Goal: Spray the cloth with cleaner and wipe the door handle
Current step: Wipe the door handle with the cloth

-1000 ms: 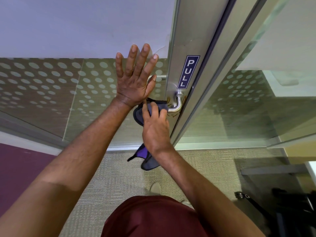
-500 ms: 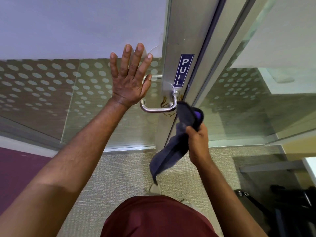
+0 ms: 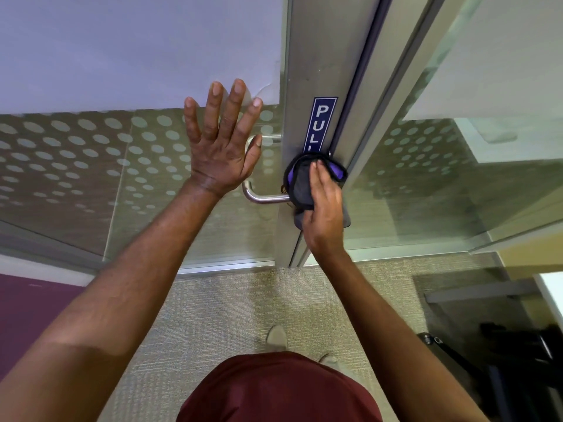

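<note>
- Now, wiping step: the right hand (image 3: 323, 208) presses a bunched cloth (image 3: 300, 184) against the base of the door handle (image 3: 265, 197), where the lever meets the metal door frame (image 3: 320, 56).
- Right hand: fingers lie over the cloth and the thumb curls under its lower fold, so the cloth is gripped as well as pressed.
- Left hand (image 3: 221, 150): fingers straight and spread, palm flat on the glass panel (image 3: 91, 166) just left of the handle; it holds nothing.
- Cloth: dark grey with purple edging, just below the blue PULL sign (image 3: 320, 123) and covering its lowest letter. It looks soft, light and limp, so it should mould around the lever; best taken as a wad in the palm rather than by a corner.
- Handle: a bare metal lever runs left from the cloth to a curved end beside the left wrist. It looks rigid and smooth, probably slippery when damp; wrapping the cloth round the bar would suit it.
- Cleaner: no spray bottle is in view.
</note>
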Available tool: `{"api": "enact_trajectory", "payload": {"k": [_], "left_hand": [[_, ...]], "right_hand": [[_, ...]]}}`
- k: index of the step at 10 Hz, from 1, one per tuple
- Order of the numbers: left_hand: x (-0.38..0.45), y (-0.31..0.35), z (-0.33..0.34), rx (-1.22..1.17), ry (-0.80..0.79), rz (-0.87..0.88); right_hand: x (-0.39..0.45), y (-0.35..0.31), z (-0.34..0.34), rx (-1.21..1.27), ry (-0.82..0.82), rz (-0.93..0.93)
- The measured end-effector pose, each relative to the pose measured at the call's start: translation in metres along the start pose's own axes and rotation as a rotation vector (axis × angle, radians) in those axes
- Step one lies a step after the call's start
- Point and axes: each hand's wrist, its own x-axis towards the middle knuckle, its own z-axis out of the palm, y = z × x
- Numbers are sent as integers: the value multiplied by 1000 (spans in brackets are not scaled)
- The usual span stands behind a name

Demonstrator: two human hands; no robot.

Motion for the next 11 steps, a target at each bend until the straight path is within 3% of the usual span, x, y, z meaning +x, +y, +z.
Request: {"api": "enact_trajectory", "payload": {"k": [6,9,11], "left_hand": [[0,0,1,-2,0,-5],[-2,-1,4,3,15,2],[-3,-1,5,14,18,8]], "right_hand": [[-9,26,36,4,87,75],[-25,45,53,99,5,277],[-43,58,53,-14,-205,339]]}}
